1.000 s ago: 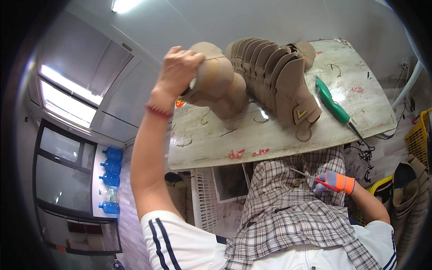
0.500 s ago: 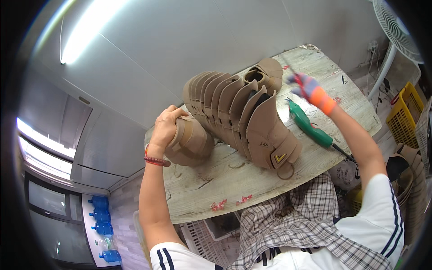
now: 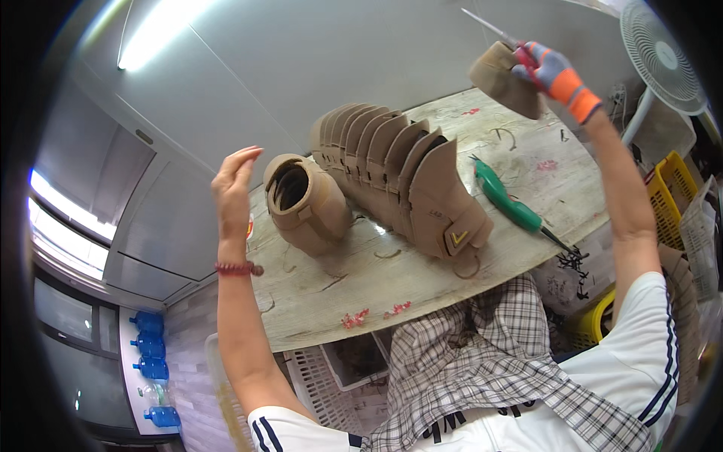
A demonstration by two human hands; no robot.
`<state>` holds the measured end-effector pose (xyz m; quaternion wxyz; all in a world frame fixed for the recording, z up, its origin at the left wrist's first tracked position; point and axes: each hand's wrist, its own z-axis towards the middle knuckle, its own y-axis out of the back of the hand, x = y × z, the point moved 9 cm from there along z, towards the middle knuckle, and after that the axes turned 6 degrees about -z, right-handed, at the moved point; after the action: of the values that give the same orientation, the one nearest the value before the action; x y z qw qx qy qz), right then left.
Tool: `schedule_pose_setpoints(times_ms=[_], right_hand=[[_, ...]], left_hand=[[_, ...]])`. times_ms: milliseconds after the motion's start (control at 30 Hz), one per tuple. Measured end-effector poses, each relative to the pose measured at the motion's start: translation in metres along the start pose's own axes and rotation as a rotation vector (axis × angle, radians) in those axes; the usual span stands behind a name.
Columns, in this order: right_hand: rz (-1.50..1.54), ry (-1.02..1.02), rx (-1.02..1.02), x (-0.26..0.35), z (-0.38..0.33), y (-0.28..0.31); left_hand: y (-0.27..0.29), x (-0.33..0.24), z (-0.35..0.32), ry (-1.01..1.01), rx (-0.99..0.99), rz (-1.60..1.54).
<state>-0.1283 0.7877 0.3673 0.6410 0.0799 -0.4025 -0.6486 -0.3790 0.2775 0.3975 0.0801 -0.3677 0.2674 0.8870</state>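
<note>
My left hand (image 3: 236, 181) is bare and raised at the left edge of the table, fingers stretched out with nothing in them. Beside it a tan shoe upper (image 3: 320, 222) stands on the table, its dark opening facing up. My right hand (image 3: 553, 73), in a grey and orange glove, is lifted over the far right of the table. It grips red-handled scissors (image 3: 493, 27), blades pointing up and left, together with another tan shoe upper (image 3: 503, 81). In the middle, several tan shoe uppers (image 3: 440, 200) lie nested in a row, the front one with a strap.
A green corded hand tool (image 3: 506, 197) lies right of the row on the worn wooden table (image 3: 324, 305). Thread scraps are scattered about. A white fan (image 3: 663, 60) and yellow basket (image 3: 672, 188) stand at right; a white basket (image 3: 320, 392) is under the table.
My left hand has let go of the near-left shoe upper and risen left. My right hand has moved up and away, lifting the shoe upper from the table's back along with the scissors.
</note>
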Motion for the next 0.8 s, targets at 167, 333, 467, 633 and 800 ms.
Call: schedule_pose_setpoints(times_ms=[167,333,467,633,800], right_hand=[[-0.078,0.082,0.835,0.139,-0.045,0.103],[0.462,0.106,1.609,0.276,-0.178,-0.019],[0.528,0.267,1.733,0.349,-0.247,-0.094],[0.586,0.253,1.518,0.4,-0.281,-0.175],[0.545,0.067,0.884,0.35,-0.293,-0.163]], left_hand=[[-0.055,-0.047,-0.076,0.142,0.042,-0.551],[-0.191,-0.087,-0.208,0.588,0.561,-1.146],[-0.21,-0.044,-0.302,0.948,0.498,-1.678],[-0.152,-0.025,-0.349,0.473,0.335,-1.261],[-0.093,0.064,-0.483,0.692,-0.07,-0.736]])
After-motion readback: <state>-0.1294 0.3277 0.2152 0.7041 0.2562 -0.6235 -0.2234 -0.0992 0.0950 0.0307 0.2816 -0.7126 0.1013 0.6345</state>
